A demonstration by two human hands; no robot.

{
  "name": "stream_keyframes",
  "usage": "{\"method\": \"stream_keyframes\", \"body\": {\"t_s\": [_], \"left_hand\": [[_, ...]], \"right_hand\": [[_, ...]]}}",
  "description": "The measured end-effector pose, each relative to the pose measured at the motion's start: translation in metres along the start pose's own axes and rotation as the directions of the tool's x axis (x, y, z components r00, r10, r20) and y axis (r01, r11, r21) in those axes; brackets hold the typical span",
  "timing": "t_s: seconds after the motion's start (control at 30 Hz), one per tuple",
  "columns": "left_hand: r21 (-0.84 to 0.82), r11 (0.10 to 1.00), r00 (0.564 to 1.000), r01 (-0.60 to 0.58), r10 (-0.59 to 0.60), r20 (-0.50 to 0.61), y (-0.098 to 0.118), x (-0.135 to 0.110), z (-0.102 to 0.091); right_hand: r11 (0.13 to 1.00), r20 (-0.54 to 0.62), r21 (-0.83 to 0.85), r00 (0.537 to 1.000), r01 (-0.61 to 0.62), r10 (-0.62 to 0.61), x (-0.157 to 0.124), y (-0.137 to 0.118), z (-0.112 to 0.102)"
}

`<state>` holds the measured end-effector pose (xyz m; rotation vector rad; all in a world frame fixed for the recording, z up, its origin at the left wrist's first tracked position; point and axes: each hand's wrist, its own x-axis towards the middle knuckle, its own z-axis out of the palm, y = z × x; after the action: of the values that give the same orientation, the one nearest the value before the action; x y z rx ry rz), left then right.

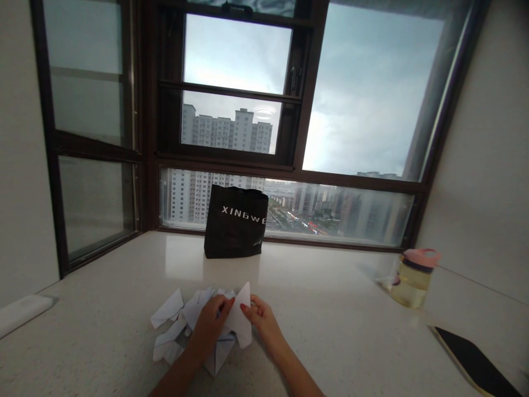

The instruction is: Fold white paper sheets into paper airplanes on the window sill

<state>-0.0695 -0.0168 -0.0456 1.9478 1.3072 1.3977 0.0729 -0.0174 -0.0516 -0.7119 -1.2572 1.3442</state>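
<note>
Between my two hands is a folded piece of white paper [243,322], raised with a pointed tip at its top. My left hand [212,322] is closed on its left edge, thumb and fingers pinched together. On the right edge, my right hand [260,317] pinches the paper with the thumb in front and the fingers behind. A loose heap of folded white papers [167,311] lies on the white counter under and left of my left hand, which partly hides it. Some of these papers carry dark lines along their edges.
A black bag [235,223] with white lettering stands upright by the window. To the right are a bottle [415,278] with a pink lid and a dark flat tablet-like object [475,358]. A white object [25,313] lies at the left edge of the counter [330,309].
</note>
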Motion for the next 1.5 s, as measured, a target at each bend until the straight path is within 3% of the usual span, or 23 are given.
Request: {"method": "stream_keyframes", "body": {"t_s": [0.2,0.4,0.5,1.1,1.23,1.33,1.5], "left_hand": [[-0.007,1.000,1.000,0.019,-0.019,-0.003,0.006,-0.002,-0.003],[0.049,0.996,0.996,0.070,-0.068,-0.055,0.001,0.000,-0.006],[0.079,0.993,0.995,0.083,-0.079,-0.056,-0.003,0.001,-0.006],[0.097,0.994,0.998,0.054,-0.050,-0.048,-0.001,0.000,-0.006],[0.120,0.992,0.998,0.045,-0.039,-0.051,0.002,0.000,-0.007],[0.146,0.989,0.999,0.018,-0.012,-0.043,0.002,0.000,-0.007],[0.196,0.977,0.997,-0.079,0.079,0.011,-0.004,-0.001,-0.003]], "right_hand": [[1.000,-0.048,-0.007,0.999,-0.024,0.024,0.004,0.003,-0.003],[0.998,-0.267,-0.058,0.963,0.012,-0.027,0.005,0.004,-0.013],[0.997,-0.323,-0.081,0.946,0.016,-0.042,0.005,0.006,-0.020],[0.997,-0.408,-0.070,0.912,0.025,-0.052,0.004,0.004,-0.021],[0.995,-0.387,-0.024,0.917,0.095,-0.097,0.004,0.001,-0.021],[0.997,-0.349,-0.045,0.934,0.060,-0.071,0.004,0.002,-0.020],[0.997,-0.174,-0.070,0.984,0.021,-0.033,0.004,0.005,-0.014]]}}
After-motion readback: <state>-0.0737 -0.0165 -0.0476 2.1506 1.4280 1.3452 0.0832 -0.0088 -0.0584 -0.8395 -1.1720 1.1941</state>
